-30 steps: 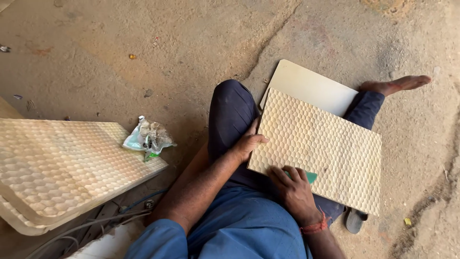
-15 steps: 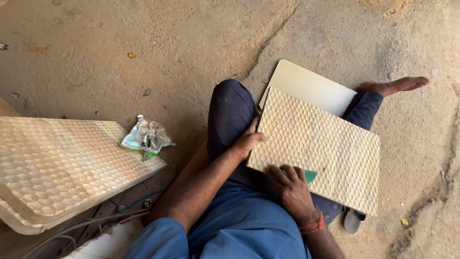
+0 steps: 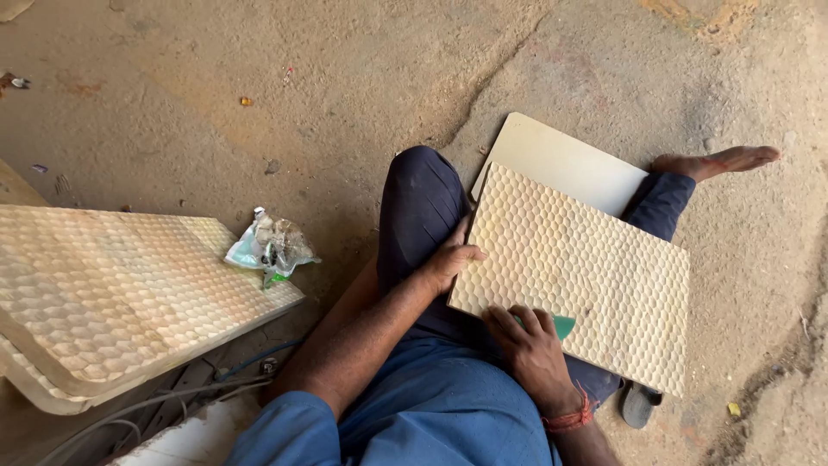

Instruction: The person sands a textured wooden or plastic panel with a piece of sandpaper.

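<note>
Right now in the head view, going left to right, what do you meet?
Stacked honeycomb panels → crumpled plastic bag → left hand → right hand → honeycomb panel on the lap → bare foot.
</note>
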